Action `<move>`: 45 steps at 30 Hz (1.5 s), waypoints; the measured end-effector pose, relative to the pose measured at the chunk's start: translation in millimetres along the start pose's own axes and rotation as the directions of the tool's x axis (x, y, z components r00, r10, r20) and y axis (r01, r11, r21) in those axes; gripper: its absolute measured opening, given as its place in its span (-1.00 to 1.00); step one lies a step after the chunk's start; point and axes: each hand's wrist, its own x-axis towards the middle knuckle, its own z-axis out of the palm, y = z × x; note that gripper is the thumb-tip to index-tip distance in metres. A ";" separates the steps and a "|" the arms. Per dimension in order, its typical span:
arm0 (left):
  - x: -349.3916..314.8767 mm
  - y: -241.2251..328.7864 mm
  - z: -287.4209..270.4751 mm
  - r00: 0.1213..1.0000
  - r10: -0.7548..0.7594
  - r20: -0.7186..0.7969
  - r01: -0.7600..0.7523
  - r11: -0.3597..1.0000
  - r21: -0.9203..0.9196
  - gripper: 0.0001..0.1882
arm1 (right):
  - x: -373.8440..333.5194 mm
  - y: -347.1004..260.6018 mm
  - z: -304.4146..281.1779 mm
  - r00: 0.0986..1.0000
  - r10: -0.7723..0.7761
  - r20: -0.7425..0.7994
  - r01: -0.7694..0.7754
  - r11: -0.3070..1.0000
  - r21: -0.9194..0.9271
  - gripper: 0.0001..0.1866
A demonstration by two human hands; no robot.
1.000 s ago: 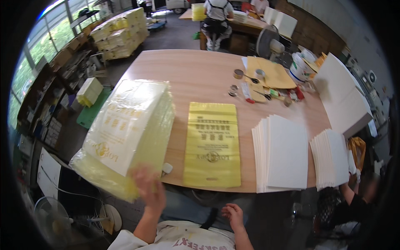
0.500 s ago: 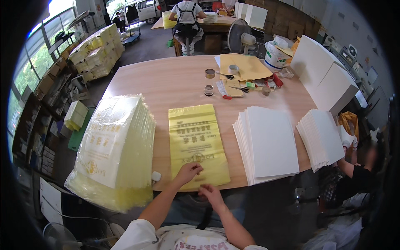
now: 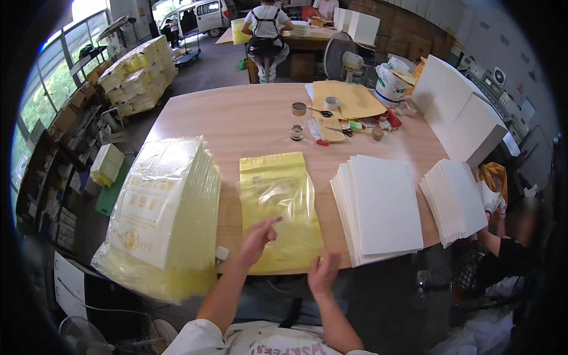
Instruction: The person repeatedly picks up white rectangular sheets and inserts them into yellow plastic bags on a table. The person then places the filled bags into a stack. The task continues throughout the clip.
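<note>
In front of me at the table's near edge lies a yellow plastic bag with dark print, its upper film rumpled and shiny. My left hand is over its lower middle, fingers closed in a pinch on the film, the index finger pointing right. Beside the bag's lower right corner is my right hand, curled closed and partly blurred; what it holds, if anything, is hidden. To the left stands a tall stack of clear and yellow printed bags. On the right lies a fanned stack of white boards.
Another white stack lies farther right, near a seated co-worker. Tape rolls, scissors and brown envelopes sit at the back. A small white object is beside the left stack. Tall white panels stand at the right edge.
My hands have moved apart, the left slightly up and left, the right up and right to the bag's corner. The bag's film has become rumpled, and its print is largely obscured.
</note>
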 end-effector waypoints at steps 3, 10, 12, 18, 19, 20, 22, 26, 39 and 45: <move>-37.0 -14.2 71.8 0.992 -0.027 0.126 -0.030 0.905 0.424 -0.67 | 9.5 -18.7 16.4 0.921 -0.036 0.387 -0.107 0.933 0.344 -0.62; -189.1 11.9 191.5 0.522 0.219 0.825 -0.602 0.779 0.174 -0.81 | 48.1 -12.5 69.9 0.927 -0.256 0.273 0.319 0.922 -0.218 -0.56; -199.7 24.6 190.8 0.595 -0.026 0.803 -0.345 0.894 0.285 -0.80 | 55.3 -13.1 82.3 0.918 -0.308 0.249 0.373 0.882 -0.288 -0.55; -111.6 -49.7 124.0 0.865 0.089 0.494 -0.489 0.377 0.787 -0.75 | 19.7 19.3 55.7 0.812 -0.428 0.398 0.449 0.892 0.043 -0.55; -90.4 -51.3 106.5 0.854 0.258 0.453 -0.518 0.322 0.793 -0.76 | 5.0 35.3 39.3 0.768 -0.391 0.508 0.244 0.911 0.333 -0.58; -67.9 -55.0 88.5 0.859 0.340 0.383 -0.496 0.364 0.789 -0.84 | -11.6 53.8 25.5 0.712 -0.349 0.609 -0.010 0.863 0.506 -0.62; -41.6 -34.2 69.4 0.743 0.486 0.460 -0.598 0.176 0.782 -0.93 | 4.3 25.3 -47.2 0.667 -0.007 0.745 -0.349 0.880 0.322 -0.73; -39.2 -25.0 69.9 0.844 0.387 0.370 -0.499 0.316 0.807 -0.85 | 34.7 56.3 -110.0 0.962 0.188 0.198 -0.203 0.978 0.057 -0.69; 0.8 -97.7 103.7 0.930 -0.164 0.330 0.026 0.923 0.384 -0.62 | 85.2 49.4 -152.7 0.986 -0.151 0.069 0.157 0.983 -0.099 -0.87; 8.5 -56.2 105.6 0.848 -0.509 0.150 0.505 0.861 0.063 -0.44 | 40.4 28.8 -173.9 1.000 -0.001 -0.024 0.005 0.982 0.186 -0.81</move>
